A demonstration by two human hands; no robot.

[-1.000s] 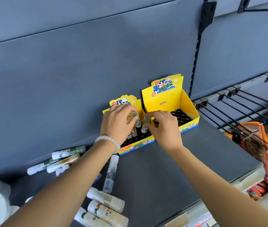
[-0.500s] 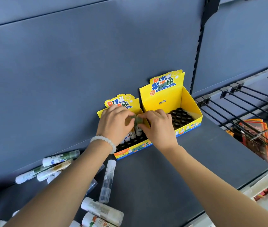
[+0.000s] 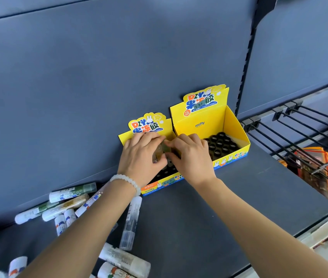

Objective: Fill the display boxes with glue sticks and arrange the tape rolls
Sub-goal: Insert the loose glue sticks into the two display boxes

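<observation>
The shelf carries two yellow display boxes — the right box shows black sockets, the left box is mostly hidden beneath my hands. My left hand and right hand both pinch blurred glue sticks over it — their count unreadable. Loose sticks lie left, several cut off.
</observation>
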